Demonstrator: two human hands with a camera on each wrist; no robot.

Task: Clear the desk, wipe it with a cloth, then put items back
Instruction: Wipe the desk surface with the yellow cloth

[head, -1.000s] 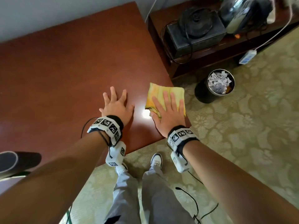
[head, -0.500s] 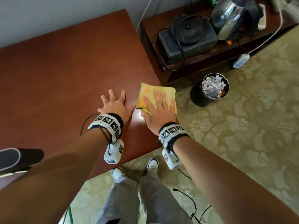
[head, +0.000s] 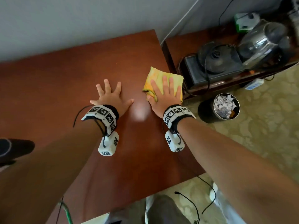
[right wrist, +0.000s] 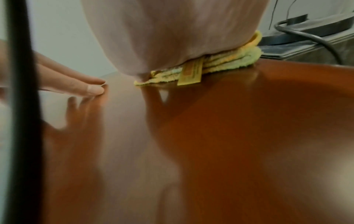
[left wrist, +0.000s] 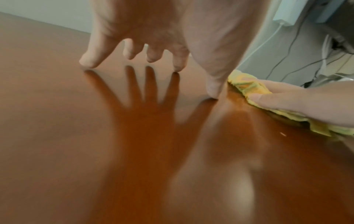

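A folded yellow cloth [head: 157, 76] lies on the reddish-brown desk [head: 64, 88] near its right edge. My right hand [head: 165, 92] presses flat on the cloth with straight fingers; the cloth [right wrist: 229, 60] shows under the palm in the right wrist view, with a small tag sticking out. My left hand [head: 110, 96] lies spread flat on the bare desk, just left of the cloth, holding nothing. In the left wrist view its fingertips [left wrist: 86, 63] touch the glossy desk [left wrist: 95, 151], and the cloth [left wrist: 254, 89] sits beside the thumb.
Right of the desk stands a lower dark cabinet [head: 182, 41] carrying a black appliance [head: 213, 67] with cables and a metal kettle [head: 263, 41]. A round bin [head: 224, 105] full of crumpled paper stands on the patterned carpet [head: 267, 126]. A power strip [head: 254, 84] lies on the floor.
My right hand has slid the cloth away from me along the desk's right edge, up beside the cabinet. My left hand moved forward with it, still flat on the desk.
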